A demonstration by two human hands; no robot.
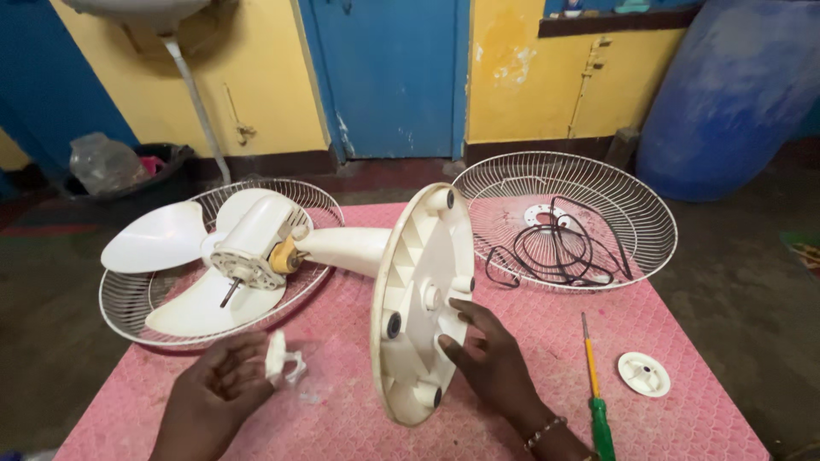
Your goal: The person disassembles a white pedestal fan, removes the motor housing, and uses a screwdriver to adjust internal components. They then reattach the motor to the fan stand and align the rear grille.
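- At ten o'clock from the middle of my view I see a wire fan guard (128, 312) lying flat on the pink table mat (530, 384), with the white fan blade (166, 243) resting in it.
- On top of that blade lies the motor housing (252, 239), its shaft pointing toward seven o'clock.
- At seven o'clock my left hand (213, 393) curls loosely around a small white plastic part (278, 358), fingers clenched on it.
- In the centre the cream fan base (423, 303) stands on its edge, underside facing me, joined to the motor by the neck.
- At five o'clock my right hand (487, 354) presses its fingertips on the base's underside, fingers spread, not closed around anything.
- At one o'clock a second wire guard (641, 201) holds the coiled black cord (559, 252).
- At four o'clock lie a screwdriver (595, 393) with a green handle and, just beyond it, a round white cap (643, 374).
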